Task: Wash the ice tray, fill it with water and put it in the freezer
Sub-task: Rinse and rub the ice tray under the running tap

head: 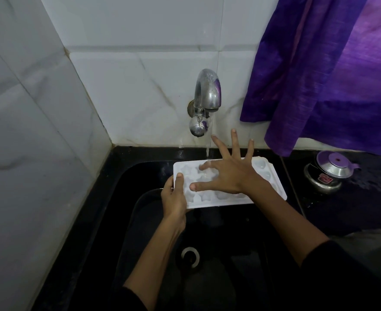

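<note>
Black sink (126,176) fills the frame, purple curtain (319,75) hanging to the right, steel tap (207,90) running. The white ice tray (272,182) is held level over the basin, right under the stream, so water lands in the moulds. Left hand (173,198) grips its left edge, thumb on top, steadying it. Right hand (227,173) lies spread wide across the cavities, fingers straight, seemingly rubbing them clean. A small steel pot (328,173) sits on the counter, well apart.

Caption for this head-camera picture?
Left hand grips white ice tray under running tap; right hand rubs its moulds.
</note>
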A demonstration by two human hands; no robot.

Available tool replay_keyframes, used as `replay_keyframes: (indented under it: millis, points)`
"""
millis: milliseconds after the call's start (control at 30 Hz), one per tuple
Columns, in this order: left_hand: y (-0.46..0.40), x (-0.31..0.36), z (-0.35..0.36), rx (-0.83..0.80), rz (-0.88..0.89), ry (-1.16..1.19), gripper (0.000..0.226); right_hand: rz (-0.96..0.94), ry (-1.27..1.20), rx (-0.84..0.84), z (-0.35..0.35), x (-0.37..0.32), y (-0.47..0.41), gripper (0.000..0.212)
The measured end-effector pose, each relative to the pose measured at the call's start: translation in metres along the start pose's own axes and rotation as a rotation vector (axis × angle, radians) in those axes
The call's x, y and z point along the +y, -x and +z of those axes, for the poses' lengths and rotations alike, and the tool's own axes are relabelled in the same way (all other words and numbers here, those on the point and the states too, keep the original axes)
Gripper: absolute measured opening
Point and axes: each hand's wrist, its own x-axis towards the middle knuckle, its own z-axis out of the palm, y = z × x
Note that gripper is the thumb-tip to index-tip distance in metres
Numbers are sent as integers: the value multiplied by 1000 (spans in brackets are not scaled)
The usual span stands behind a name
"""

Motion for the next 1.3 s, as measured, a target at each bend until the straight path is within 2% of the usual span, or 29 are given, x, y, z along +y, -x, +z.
replay_keyframes:
  millis: [167, 333, 733, 833, 967, 1100, 1233, 1300]
  points:
    - [1, -3, 1, -4, 22, -8, 30, -32, 63, -25, -8, -1, -2, 74]
    - [4, -2, 1, -15, -2, 28, 23, -59, 157, -41, -4, -4, -1, 80]
    - [11, -6, -4, 8, 3, 10, 21, -46, 99, -10, -8, -12, 6, 71]
    - [14, -5, -4, 0, -31, 39, 21, -62, 140, -32, -3, -14, 9, 83]
    - [14, -6, -5, 6, -27, 41, 22, -54, 118, -42, -6, -15, 11, 81]
    - [14, -4, -3, 12, -41, 67, 22, -90, 122, 33, 0, -16, 12, 101]
    - [14, -5, -5, 21, -30, 72, 23, -32, -25, -26, -5, -13, 18, 74]
    - [14, -4, -5, 14, -33, 74, 25, 0, -114, 12, -9, -8, 21, 71]
